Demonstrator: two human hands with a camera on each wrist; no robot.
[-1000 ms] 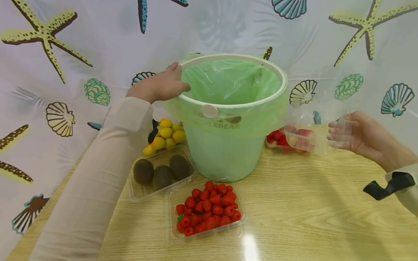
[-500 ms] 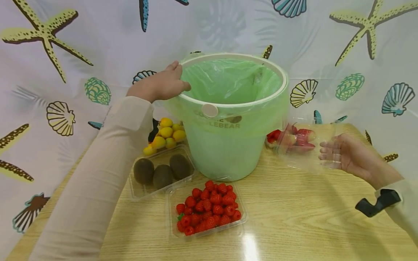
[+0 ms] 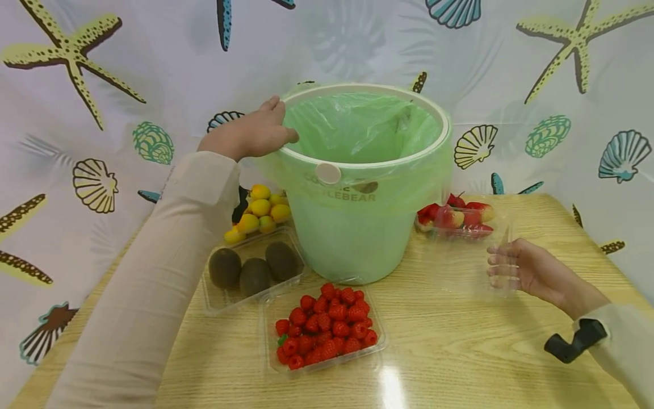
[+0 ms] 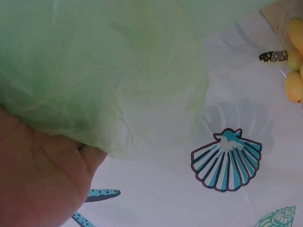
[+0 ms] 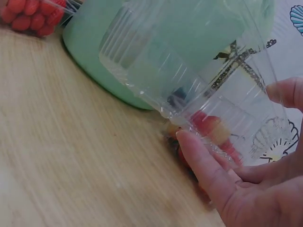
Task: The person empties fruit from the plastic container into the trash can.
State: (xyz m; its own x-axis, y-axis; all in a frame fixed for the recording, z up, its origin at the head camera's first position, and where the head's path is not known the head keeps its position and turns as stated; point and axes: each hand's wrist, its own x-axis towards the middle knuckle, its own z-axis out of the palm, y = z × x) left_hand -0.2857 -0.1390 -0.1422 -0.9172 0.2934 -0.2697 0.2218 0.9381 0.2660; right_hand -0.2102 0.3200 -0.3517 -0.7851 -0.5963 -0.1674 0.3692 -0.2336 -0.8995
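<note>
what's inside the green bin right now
Only a thin green bag lines the bin, folded over its white rim. No fruit shows on the visible part of the liner. The bottom is hidden by the near wall. The left hand holds the rim.

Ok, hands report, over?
Left hand grips bin rim. Right hand holds empty clear tray above table. Nothing in the way.

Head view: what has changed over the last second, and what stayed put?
The right hand, holding an empty clear plastic container, moved down and toward the person, ending low over the table in front of the strawberry tray, now unobstructed. The left hand kept its grip on the rim of the green-lined bin. The raspberry tray, kiwi tray and yellow fruit did not move.
</note>
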